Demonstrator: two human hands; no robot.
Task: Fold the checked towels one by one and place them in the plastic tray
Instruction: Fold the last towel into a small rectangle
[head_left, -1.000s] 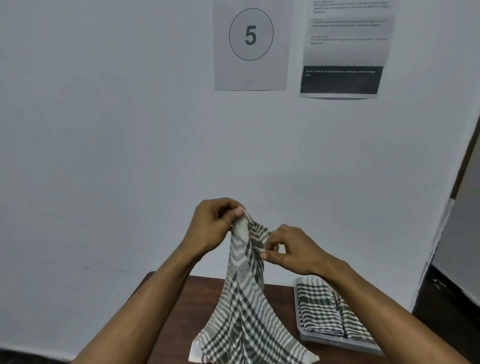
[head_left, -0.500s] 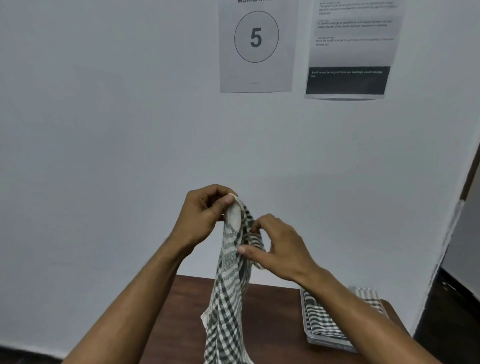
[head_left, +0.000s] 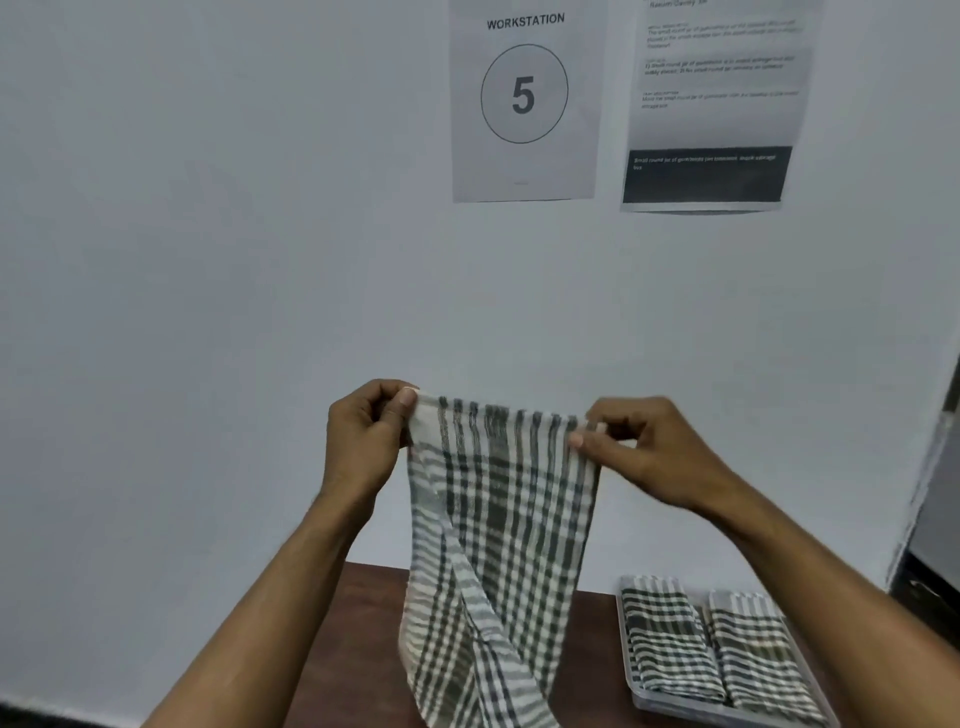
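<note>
Since half a second before, our hands had drawn apart: the left hand (head_left: 366, 441) and right hand (head_left: 647, 452) each pinched a top corner, spreading the bunched checked towel (head_left: 498, 525) above the table (head_left: 363, 623), ready for folding; two folded towels (head_left: 717, 644) lay in the plastic tray (head_left: 675, 704).

A plain pale wall (head_left: 208, 312) fills most of the room. Two printed sheets hang on it: a "WORKSTATION 5" sign (head_left: 523, 104) and an instruction sheet (head_left: 709, 104) beside it. Below sits a dark brown wooden surface (head_left: 363, 623).
</note>
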